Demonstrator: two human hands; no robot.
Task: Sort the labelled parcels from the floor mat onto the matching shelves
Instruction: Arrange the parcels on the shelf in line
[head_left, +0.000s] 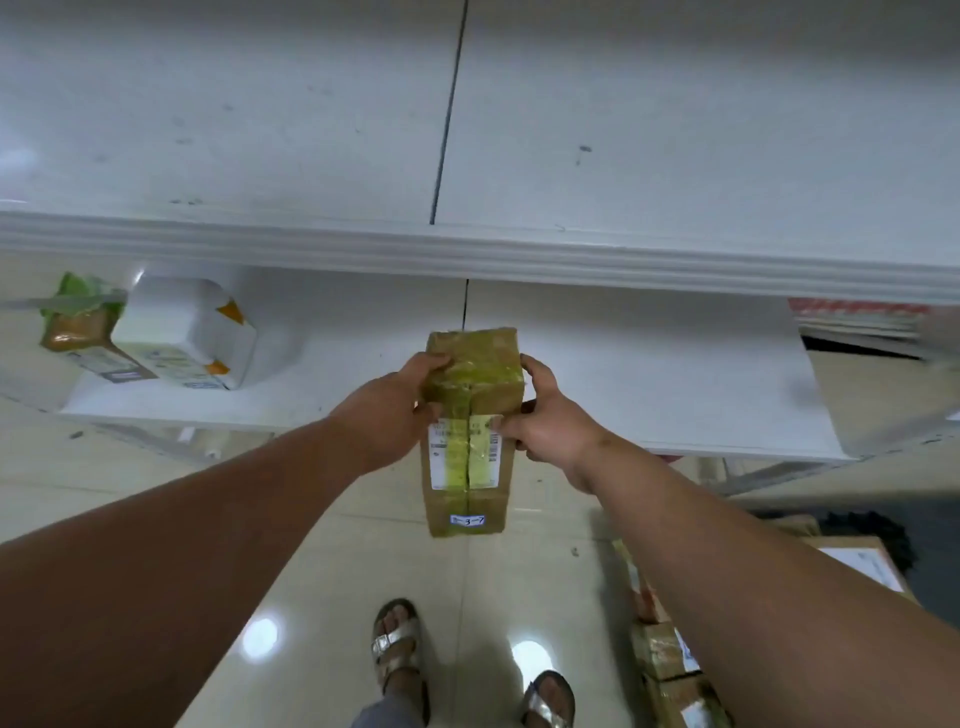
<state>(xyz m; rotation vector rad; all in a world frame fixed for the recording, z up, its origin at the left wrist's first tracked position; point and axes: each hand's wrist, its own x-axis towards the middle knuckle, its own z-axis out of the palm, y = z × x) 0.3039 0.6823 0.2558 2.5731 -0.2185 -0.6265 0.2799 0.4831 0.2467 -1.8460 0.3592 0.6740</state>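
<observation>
While both hands (467, 410) grip it | parcel (470, 431) lengthwise toward shelf (649, 364)

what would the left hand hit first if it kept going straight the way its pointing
Probably the bare surface of the lower white shelf. The left hand, gripping the brown parcel, points forward over it; nothing else shows in that line, though depth is unclear.
</observation>
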